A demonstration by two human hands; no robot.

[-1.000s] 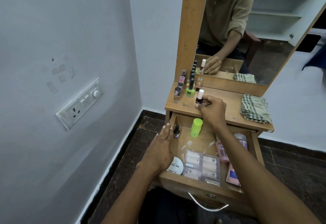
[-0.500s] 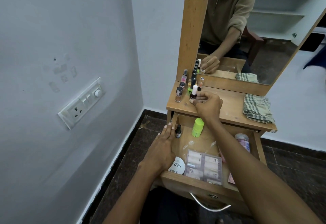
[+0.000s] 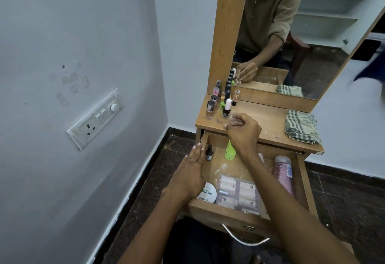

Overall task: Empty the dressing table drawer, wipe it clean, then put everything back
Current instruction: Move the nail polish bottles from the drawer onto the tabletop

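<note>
The right hand [image 3: 242,131] has let go of the white-capped bottle [image 3: 227,108], now standing on the surface [image 3: 262,123] among other bottles, and hovers empty, fingers curled, while the left hand [image 3: 192,173] rests flat on the open drawer [image 3: 227,211], still part full.

One folded checked cloth [image 3: 301,128], one green tube [image 3: 230,153], one white round tub [image 3: 207,194], two hands.

Green-checked cloth [image 3: 301,127]; lime-green tube [image 3: 229,151]; pink bottle [image 3: 283,173]; white-capped dark nail polish [image 3: 226,108]
</note>
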